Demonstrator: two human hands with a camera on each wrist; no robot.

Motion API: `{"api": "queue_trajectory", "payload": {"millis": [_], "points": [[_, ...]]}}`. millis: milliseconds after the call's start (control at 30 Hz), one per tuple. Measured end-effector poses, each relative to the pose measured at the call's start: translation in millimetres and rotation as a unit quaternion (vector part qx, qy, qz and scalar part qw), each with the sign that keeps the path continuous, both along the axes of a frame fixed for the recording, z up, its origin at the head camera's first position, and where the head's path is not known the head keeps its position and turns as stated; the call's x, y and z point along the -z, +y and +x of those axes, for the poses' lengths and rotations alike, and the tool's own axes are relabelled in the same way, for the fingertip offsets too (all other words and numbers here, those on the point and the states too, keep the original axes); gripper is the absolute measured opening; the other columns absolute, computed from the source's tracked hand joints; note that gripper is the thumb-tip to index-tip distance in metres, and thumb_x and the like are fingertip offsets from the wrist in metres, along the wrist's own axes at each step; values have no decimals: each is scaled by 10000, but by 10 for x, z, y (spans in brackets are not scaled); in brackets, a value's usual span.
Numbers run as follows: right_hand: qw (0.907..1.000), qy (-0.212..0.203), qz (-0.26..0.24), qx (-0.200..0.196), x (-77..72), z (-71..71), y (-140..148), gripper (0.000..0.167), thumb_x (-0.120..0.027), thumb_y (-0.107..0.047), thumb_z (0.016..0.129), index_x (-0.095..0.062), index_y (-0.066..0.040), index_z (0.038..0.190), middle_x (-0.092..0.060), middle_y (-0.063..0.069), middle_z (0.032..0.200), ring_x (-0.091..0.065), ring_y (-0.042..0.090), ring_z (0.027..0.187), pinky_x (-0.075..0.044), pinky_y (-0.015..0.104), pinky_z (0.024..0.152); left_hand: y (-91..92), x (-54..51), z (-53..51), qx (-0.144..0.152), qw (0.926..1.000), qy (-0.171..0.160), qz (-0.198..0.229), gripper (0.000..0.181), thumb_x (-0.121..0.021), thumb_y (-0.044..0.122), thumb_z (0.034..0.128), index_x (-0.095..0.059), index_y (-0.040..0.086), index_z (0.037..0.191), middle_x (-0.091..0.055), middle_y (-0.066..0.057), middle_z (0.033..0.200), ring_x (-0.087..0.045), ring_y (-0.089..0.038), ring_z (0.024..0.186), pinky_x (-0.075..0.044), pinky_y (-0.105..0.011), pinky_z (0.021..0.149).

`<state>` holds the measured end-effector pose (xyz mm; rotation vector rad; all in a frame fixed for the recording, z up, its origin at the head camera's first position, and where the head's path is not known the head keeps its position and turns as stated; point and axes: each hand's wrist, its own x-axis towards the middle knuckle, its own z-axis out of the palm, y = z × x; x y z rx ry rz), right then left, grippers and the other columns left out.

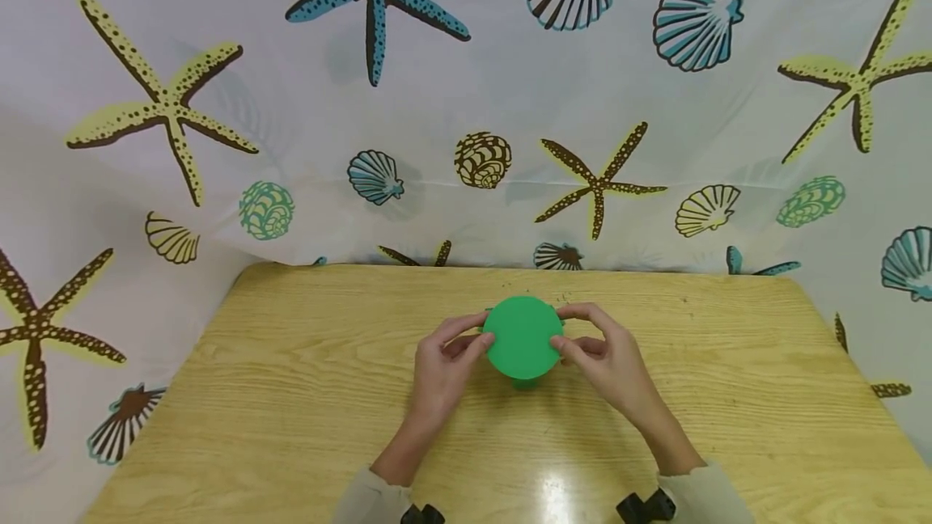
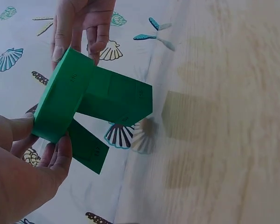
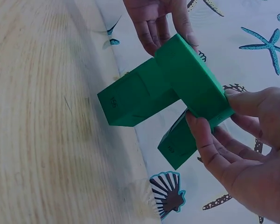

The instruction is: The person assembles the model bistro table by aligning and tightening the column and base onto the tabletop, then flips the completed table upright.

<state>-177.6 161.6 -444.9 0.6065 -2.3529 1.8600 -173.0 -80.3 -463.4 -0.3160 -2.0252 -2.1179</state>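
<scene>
A green stool-shaped model with a flat round top is held just above the table. Box-like green legs with small dark printed marks stick out under its top in the wrist views; their number cannot be told. My left hand pinches the left edge of the top, thumb above and fingers at the side and below. On the opposite edge, my right hand pinches it in the same way. The right wrist view shows the model's side wall between both hands.
A light wooden table lies under the hands. Behind it and at both sides hangs a white cloth printed with starfish and shells. Small dark specks mark the table near its back edge.
</scene>
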Motion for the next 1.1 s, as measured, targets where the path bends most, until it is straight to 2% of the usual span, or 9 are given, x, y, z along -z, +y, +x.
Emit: {"api": "queue_trajectory", "payload": {"millis": [233, 467, 733, 933, 1100], "points": [[9997, 8, 48, -248, 79, -6, 10, 406, -658, -61, 1012, -571, -34, 1408, -553, 217, 1360, -743, 287, 864, -625, 450, 709, -14, 35, 15, 324, 9995, -4, 24, 432, -733, -43, 923, -652, -4, 1346, -616, -182, 1324, -677, -385, 1094, -578, -321, 920], [9988, -199, 89, -427, 104, 5, 36, 414, -662, -73, 1012, -573, -29, 1413, -545, 233, 1349, -730, 408, 871, -619, 487, 726, -14, 80, 15, 436, 9989, -169, -104, 396, -737, 8, 940, -672, 25, 1330, -614, -151, 1340, -661, -382, 1135, -570, -335, 942], [9974, -520, 133, -488, 162, -11, 40, 416, -668, -104, 1014, -572, -26, 1412, -545, 278, 1305, -751, 329, 908, -611, 520, 745, -38, 161, 20, 386, 9981, -419, -230, 356, -740, 72, 954, -695, 50, 1307, -635, -128, 1347, -673, -356, 1134, -567, -309, 939], [9967, -582, 65, -554, 175, -18, 33, 414, -668, -106, 1015, -572, -34, 1411, -543, 266, 1305, -752, 302, 896, -608, 533, 734, -48, 170, 28, 365, 9976, -522, -257, 353, -737, 97, 962, -694, 71, 1312, -628, -111, 1362, -671, -345, 1140, -568, -295, 931], [9958, -686, 153, -583, 147, -9, 56, 425, -673, -135, 1016, -569, -60, 1421, -543, 256, 1316, -751, 271, 920, -611, 520, 759, -56, 171, 32, 378, 9974, -482, -386, 350, -736, 106, 964, -701, 81, 1311, -631, -111, 1354, -674, -345, 1143, -573, -303, 923]]}}
